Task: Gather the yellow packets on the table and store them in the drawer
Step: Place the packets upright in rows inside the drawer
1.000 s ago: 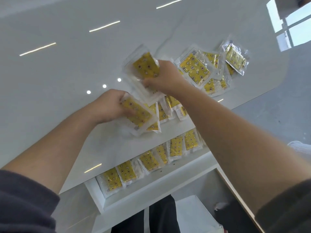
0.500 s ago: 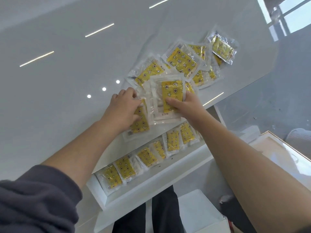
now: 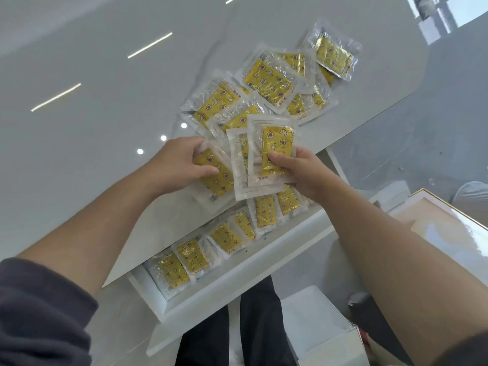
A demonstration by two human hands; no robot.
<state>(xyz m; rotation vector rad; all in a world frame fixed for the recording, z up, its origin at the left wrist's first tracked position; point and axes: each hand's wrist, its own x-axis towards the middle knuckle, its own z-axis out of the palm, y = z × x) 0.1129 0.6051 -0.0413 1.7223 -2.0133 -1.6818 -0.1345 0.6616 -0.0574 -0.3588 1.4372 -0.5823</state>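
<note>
Packets, as I judge them, are light, thin and slick in clear crinkly wrap, apt to slide off one another, so I'd pinch them by the flat sealed borders or fan them thumb on top. My right hand (image 3: 303, 170) is clamped on a small stack of packets (image 3: 266, 157) at frame centre, thumb on the yellow panel. My left hand (image 3: 182, 162) grips another packet (image 3: 219, 178) just left of it. More lie heaped on the table (image 3: 92, 143) toward the upper right (image 3: 266, 80), and a row sits in the open drawer (image 3: 211, 294) below. Printing is too small to read; only star, moon and flower motifs show.
</note>
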